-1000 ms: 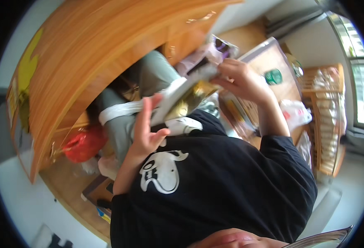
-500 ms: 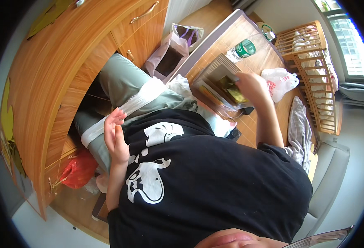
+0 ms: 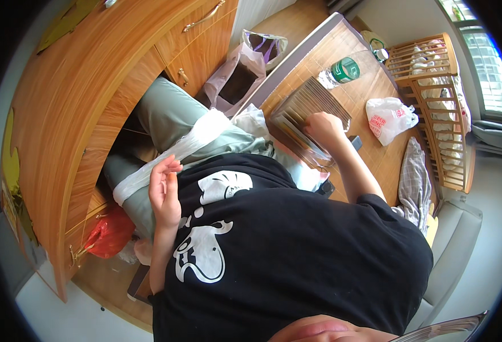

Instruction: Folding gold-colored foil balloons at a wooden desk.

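My right hand [image 3: 322,127] is closed on a ribbed, clear-brown plastic tray [image 3: 303,108] that rests on the bamboo-mat surface [image 3: 371,151] to my right. My left hand [image 3: 165,188] hovers in front of my black shirt with its fingers loosely curled and apart, holding nothing. It is just above a white plastic strip [image 3: 197,139] that lies across my grey-green trousers [image 3: 171,114]. A crumpled white tissue [image 3: 253,121] sits beside the tray.
A wooden desk with drawers [image 3: 85,97] curves along my left. A translucent bag [image 3: 250,64] stands on the floor ahead. On the mat lie a green-labelled bottle [image 3: 342,70], a white bag [image 3: 390,116] and a grey cloth [image 3: 413,182]. A wooden crib [image 3: 437,85] stands beyond, and a red bag [image 3: 112,232] lies under the desk.
The tray has gone from in front of me, near both hands, down and right onto the mat. My left hand let go and drew back toward my chest.
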A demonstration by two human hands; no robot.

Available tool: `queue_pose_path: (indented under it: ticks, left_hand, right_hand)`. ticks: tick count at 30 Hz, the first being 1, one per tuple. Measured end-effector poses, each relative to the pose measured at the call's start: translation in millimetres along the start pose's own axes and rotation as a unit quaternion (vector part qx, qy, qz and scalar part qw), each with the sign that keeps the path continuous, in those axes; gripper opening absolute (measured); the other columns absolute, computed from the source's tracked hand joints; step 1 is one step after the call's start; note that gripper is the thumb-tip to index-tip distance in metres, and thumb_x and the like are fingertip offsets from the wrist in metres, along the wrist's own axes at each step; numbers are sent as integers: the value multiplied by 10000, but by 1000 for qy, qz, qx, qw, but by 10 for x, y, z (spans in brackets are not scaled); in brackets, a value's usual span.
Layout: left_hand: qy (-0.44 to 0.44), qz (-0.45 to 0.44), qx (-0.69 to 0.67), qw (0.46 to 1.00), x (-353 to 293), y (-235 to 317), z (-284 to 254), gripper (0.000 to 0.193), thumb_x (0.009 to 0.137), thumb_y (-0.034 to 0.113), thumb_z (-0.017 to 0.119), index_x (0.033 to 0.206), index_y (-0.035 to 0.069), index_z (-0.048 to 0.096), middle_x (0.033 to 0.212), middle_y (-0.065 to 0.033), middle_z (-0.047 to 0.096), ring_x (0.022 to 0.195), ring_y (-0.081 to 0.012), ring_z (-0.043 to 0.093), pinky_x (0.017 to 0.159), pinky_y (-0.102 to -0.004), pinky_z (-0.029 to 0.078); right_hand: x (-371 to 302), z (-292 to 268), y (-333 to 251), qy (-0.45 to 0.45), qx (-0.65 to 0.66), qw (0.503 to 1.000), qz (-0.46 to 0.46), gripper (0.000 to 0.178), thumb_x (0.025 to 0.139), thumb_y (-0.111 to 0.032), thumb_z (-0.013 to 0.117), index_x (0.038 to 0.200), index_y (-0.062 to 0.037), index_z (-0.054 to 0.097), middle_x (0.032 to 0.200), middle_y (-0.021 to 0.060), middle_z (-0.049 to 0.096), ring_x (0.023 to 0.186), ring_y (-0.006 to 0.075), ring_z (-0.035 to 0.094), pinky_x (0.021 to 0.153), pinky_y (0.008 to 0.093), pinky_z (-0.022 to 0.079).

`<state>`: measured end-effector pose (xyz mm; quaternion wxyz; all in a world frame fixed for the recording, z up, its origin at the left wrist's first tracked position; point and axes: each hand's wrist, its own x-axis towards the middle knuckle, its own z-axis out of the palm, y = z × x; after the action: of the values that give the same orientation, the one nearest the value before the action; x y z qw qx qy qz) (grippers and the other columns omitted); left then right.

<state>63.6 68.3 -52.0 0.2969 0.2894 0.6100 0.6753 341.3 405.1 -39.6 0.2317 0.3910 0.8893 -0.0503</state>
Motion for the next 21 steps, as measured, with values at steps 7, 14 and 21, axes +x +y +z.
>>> queue_pose_path:
  ticks: [7, 14, 21]
  left_hand:
    - [-69, 7, 186, 980, 208, 66, 39, 523, 873, 16, 759, 1381, 70, 650, 1105, -50, 686, 845, -121, 650, 754, -259, 501]
    - [97, 52, 50, 993, 75, -9, -255, 181, 925, 157, 755, 1009, 6, 703, 963, -26, 726, 907, -109, 661, 788, -283, 539]
    - [265, 69, -24, 962, -590, 35, -1015, 109, 981, 23, 694, 1069, -21, 741, 1026, -95, 721, 943, -178, 703, 873, -302, 567]
  right_hand:
    - [143, -784, -1405, 151, 434, 849, -262, 169, 953, -160, 703, 1091, -65, 721, 929, 141, 744, 851, 278, 741, 723, 401, 577]
    - [12, -1069, -3017, -25, 533, 556, -637, 204, 1042, -155, 606, 1144, -3, 695, 1073, 144, 721, 1009, 303, 680, 884, 403, 535]
    - [415, -781, -3771, -137, 495, 640, -572, 382, 1090, -238, 561, 1398, -26, 640, 1406, 154, 623, 1216, 229, 610, 1017, 327, 474]
